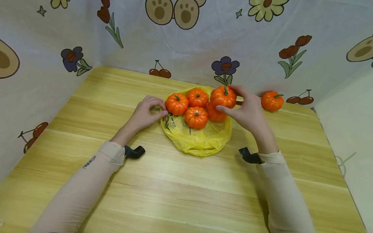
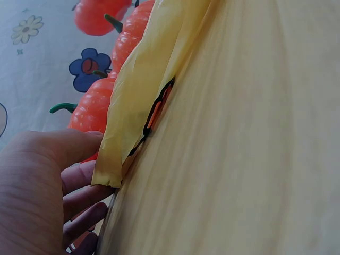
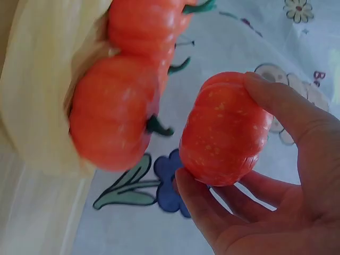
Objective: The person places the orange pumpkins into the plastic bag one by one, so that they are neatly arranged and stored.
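Observation:
A yellow plastic bag (image 1: 201, 142) lies with its mouth spread on the table, several small orange pumpkins (image 1: 196, 117) inside it. My left hand (image 1: 147, 113) pinches the bag's left rim; in the left wrist view the thumb lies on the pumpkin side and the fingers (image 2: 85, 196) on the outer side. My right hand (image 1: 247, 110) grips another small pumpkin (image 1: 223, 96) between thumb and fingers, above the bag's right part. In the right wrist view this held pumpkin (image 3: 226, 130) hangs apart from the bagged pumpkin (image 3: 114, 114) beside it.
One more pumpkin (image 1: 272, 101) sits on the wooden table (image 1: 175, 187) near the back edge, right of my right hand. A printed cloth (image 1: 186, 45) hangs behind the table and along its left side. Black curved mounts (image 1: 134, 152) stick out from both wrists.

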Available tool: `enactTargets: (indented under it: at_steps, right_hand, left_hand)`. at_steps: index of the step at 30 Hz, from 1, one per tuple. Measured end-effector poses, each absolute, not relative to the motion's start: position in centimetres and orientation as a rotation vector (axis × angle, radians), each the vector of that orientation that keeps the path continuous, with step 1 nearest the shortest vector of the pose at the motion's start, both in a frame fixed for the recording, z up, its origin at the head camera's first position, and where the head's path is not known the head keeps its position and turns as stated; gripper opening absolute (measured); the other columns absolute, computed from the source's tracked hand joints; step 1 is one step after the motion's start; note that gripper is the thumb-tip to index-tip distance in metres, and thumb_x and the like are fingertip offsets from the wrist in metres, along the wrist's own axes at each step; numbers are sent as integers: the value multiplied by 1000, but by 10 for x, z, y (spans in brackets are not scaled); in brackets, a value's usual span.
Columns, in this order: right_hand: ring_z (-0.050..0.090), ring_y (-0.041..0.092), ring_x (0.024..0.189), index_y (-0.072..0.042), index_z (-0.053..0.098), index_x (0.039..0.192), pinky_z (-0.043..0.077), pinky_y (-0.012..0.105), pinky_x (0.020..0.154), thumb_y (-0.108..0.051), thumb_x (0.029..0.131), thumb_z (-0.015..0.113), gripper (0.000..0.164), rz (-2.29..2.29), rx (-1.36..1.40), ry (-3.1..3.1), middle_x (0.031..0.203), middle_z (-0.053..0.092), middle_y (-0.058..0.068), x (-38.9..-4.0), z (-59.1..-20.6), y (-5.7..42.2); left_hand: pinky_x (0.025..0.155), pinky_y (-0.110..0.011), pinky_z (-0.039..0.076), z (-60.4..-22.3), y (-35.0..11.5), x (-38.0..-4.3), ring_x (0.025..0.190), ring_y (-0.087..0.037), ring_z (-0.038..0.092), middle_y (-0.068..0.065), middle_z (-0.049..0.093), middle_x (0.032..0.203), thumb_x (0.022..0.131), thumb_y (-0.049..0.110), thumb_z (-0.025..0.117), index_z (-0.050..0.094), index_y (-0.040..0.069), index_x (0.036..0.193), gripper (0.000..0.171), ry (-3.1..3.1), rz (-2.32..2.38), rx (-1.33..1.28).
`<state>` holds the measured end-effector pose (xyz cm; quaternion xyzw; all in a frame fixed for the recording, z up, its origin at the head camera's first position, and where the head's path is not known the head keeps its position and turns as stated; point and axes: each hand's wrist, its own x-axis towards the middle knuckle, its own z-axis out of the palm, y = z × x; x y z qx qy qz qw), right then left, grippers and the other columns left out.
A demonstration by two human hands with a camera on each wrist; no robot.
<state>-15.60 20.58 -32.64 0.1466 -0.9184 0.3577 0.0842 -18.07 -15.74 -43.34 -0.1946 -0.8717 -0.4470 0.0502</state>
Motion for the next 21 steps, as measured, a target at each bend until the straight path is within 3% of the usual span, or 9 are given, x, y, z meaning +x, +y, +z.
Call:
enactTargets:
  at_steps: [21]
  right_hand:
    - [66, 25, 123, -8, 57, 147, 61, 43, 97, -26, 81, 94, 78, 1161, 779, -2637, 138, 64, 10, -129, -345, 139]
  left_hand:
    - [121, -57, 32, -432, -158, -180, 135, -32, 53, -14, 69, 137, 92, 21, 81, 76, 11, 96, 12, -2669, -1355, -584]
